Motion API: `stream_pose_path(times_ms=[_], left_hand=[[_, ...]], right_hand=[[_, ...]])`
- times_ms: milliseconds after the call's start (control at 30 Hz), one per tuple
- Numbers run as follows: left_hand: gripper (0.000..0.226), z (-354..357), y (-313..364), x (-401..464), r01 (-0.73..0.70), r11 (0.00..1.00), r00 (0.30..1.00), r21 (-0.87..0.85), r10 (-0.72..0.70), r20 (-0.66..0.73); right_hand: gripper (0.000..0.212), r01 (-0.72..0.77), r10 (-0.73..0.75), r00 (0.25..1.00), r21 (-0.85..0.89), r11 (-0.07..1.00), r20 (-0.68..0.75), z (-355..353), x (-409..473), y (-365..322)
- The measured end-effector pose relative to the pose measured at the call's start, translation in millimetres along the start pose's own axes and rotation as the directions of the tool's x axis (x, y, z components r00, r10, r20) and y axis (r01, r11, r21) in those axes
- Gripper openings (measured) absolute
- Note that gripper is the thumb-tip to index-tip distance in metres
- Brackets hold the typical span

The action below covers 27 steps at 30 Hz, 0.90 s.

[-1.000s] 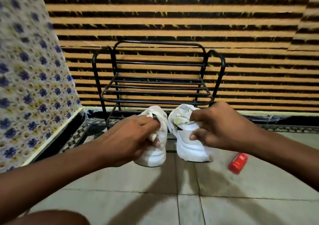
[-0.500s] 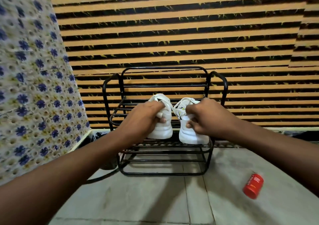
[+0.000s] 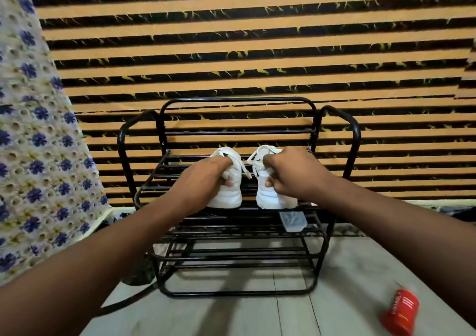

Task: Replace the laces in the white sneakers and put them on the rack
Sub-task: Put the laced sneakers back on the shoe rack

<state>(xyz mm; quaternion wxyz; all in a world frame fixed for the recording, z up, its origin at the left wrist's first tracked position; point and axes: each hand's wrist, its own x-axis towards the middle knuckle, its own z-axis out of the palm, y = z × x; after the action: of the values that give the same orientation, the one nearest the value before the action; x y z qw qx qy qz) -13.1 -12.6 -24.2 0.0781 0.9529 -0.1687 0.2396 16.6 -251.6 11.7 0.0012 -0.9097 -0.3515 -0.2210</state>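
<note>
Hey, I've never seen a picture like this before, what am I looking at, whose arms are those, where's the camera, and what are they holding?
There is no machine here. The camera sits on a person's head and looks forward and down, so the two arms reaching in from the bottom are that person's own. The left hand grips the left sneaker by its heel, and the right hand grips the right sneaker the same way, fingers curled round each. Both white shoes are at a shelf of a black metal rack that stands on a tiled floor before a striped wall; whether they already rest on its bars I cannot tell. A small clear box lies on a lower shelf, and a red bottle lies on the floor at the right.
</note>
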Motion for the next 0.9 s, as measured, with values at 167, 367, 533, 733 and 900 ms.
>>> stream_pose_path(times_ms=[167,367,533,733,900], left_hand=[[0.044,9,-15,16,0.009,1.000,1.000,0.025,-0.010,0.010],[0.045,12,-13,20,0.033,0.999,0.999,0.002,-0.033,0.020],[0.048,10,-8,21,0.071,0.997,0.997,0.006,-0.071,0.041],[0.057,-2,19,12,0.093,0.996,0.994,-0.005,-0.093,-0.062],[0.037,-15,74,-9,-0.002,0.976,0.944,-0.216,-0.070,-0.324]], right_hand=[[0.023,0.006,-0.006,0.998,0.007,1.000,-0.057,17,14,4],[0.022,0.000,0.004,0.997,0.047,0.999,-0.074,29,22,4],[0.019,-0.011,0.015,0.997,0.056,0.998,-0.075,29,18,4],[0.049,-0.029,0.025,0.996,-0.045,0.999,-0.091,22,6,4],[0.049,-0.125,0.165,0.946,0.155,0.980,-0.278,7,-38,2]])
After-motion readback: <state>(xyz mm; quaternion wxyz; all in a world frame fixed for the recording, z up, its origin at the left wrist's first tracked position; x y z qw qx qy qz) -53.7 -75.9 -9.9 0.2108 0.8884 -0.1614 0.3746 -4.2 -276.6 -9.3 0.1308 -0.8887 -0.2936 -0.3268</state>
